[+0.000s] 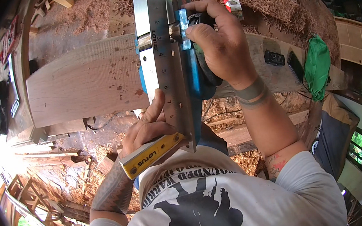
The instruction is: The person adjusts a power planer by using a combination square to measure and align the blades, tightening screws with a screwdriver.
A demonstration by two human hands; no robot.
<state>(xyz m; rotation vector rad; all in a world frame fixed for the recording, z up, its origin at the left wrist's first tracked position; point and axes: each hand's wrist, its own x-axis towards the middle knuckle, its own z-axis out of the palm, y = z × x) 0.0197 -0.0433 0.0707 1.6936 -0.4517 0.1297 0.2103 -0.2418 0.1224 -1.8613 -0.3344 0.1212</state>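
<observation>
An electric planer (193, 81) with a blue body lies upturned across a wooden plank, its pale metal sole facing up. My left hand (147, 127) is closed around the yellow stock of a try square (150, 157), index finger stretched along the blade. The square's dark steel blade rests lengthwise over the sole and crosses the cutter slot. At the planer's right side, the thumb and index finger of my right hand (227, 48) pinch a shiny blue piece (184, 29) beside the cutter. My other right fingers are partly hidden behind it.
The broad plank (85, 81) runs left to right under the planer. On its right part are a black case (274, 57), a phone (295, 66) and a green bag (319, 70). Wood shavings (263, 9) and a red-and-white box (232, 4) lie beyond. Timber offcuts (49, 160) are at left.
</observation>
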